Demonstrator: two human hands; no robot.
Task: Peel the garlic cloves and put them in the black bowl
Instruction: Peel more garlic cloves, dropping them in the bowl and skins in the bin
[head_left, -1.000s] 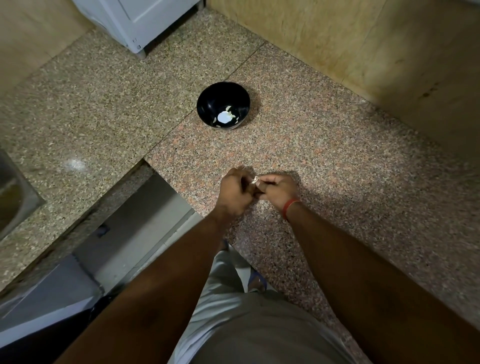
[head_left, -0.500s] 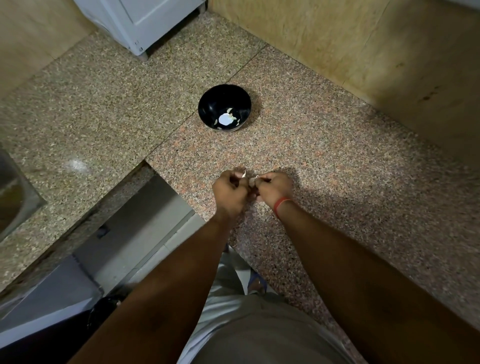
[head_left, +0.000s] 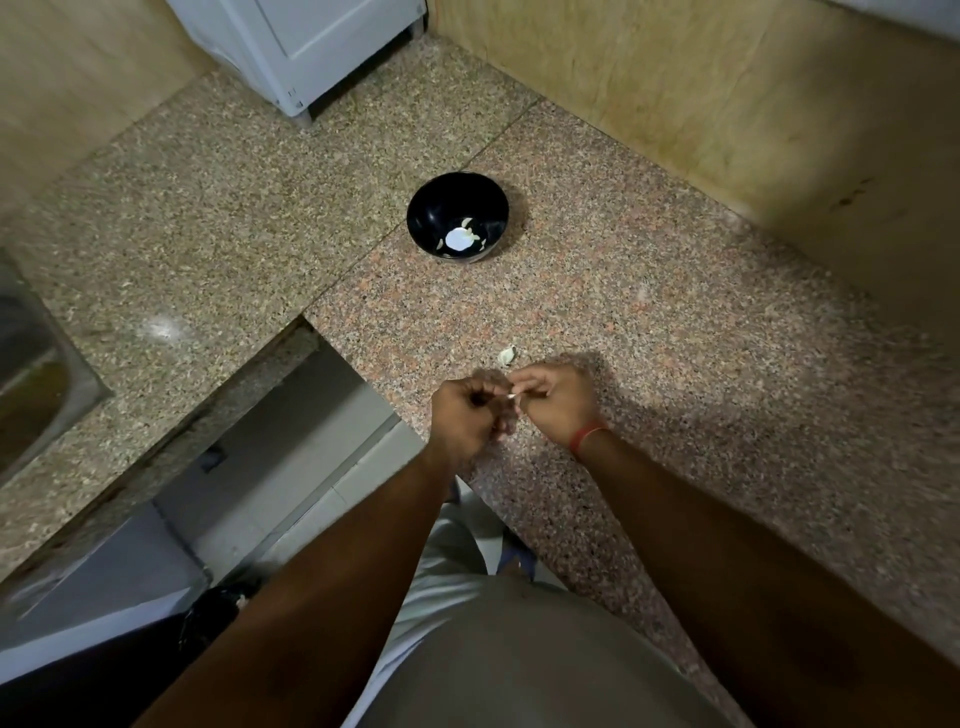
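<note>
**Peel drops onto counter**

Since a second ago, a peel scrap (head_left: 507, 355) has appeared on the counter (head_left: 675, 332) just beyond my hands. Left hand (head_left: 466, 415) and right hand (head_left: 558, 402) both pinch a clove (head_left: 511, 396); bowl (head_left: 441, 208) sits far, holding cloves.

A speckled granite counter (head_left: 675, 322) runs in an L, with a seam crossing its far part. Yellowish walls (head_left: 701, 93) rise behind its far edge. A white appliance (head_left: 306, 47) stands at the far corner. A steel sink (head_left: 31, 379) sits at the left edge. Pale floor tiles (head_left: 291, 467) show below the inner corner.
</note>
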